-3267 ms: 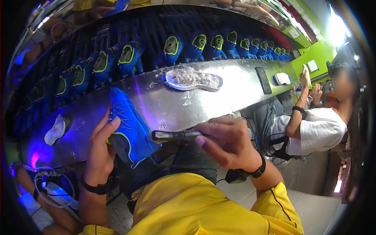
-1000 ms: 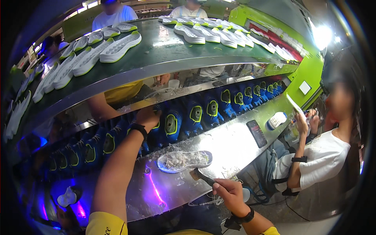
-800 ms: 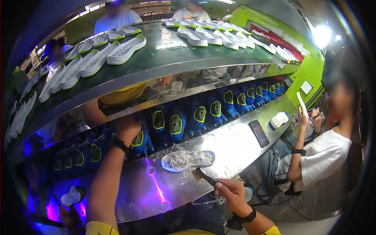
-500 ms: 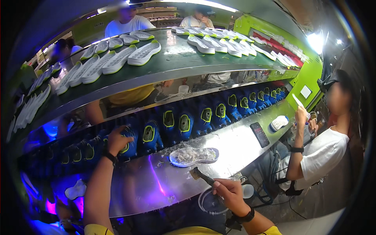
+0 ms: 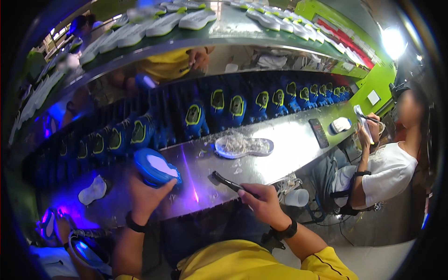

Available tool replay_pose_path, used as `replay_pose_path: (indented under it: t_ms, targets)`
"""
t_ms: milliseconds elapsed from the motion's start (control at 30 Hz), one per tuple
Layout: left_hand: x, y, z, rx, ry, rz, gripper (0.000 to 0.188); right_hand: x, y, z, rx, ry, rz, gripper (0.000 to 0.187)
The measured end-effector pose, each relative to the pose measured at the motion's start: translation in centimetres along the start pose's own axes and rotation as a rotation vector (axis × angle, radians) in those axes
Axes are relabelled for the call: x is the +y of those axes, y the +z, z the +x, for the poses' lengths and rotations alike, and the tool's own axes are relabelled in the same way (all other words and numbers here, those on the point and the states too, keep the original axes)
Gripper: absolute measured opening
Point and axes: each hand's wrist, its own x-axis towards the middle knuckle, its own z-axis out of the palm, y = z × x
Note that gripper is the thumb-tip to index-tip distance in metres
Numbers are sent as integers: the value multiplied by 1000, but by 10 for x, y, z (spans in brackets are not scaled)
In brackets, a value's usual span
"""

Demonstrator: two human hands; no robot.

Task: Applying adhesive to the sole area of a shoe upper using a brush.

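Left hand has the blue shoe, pale underside turned up to the camera, over the left half of the metal bench, in front of the shoe row. Thumb is wrapped along the near edge, the other fingers are mostly out of sight behind it; grip is closed on the shoe. Looks clear of the bench, can't confirm. Right hand has thumb and fingers pinched on the dark handle of a brush, head pointing left over the bench, well apart from the shoe; can't tell if the head touches metal. Handling, my read: shoe body semi-stiff, probably filled by a form, so some weight and little squash; smooth blue skin could slip in a loose grip. Take it round the sides, thumb one side, fingers opposite, and keep skin off the pale face, which would likely mark. Brush should be light and rigid; hold it mid-handle, clear of the head. Around: grey-white sole heaped with fluffy scraps beyond the brush, small white piece at left, dark slab and another white sole farther right, near the co-worker.
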Motion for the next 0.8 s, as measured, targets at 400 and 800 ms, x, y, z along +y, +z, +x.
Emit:
replay_pose_path:
  t_ms: [400,800]
  targets:
    - [-21,20,-100,-22,405,573,73,51,88,43,-126,40,-62,28]
    - [-47,19,-118,-1,464,596,61,62,112,48,-168,27,-96,31]
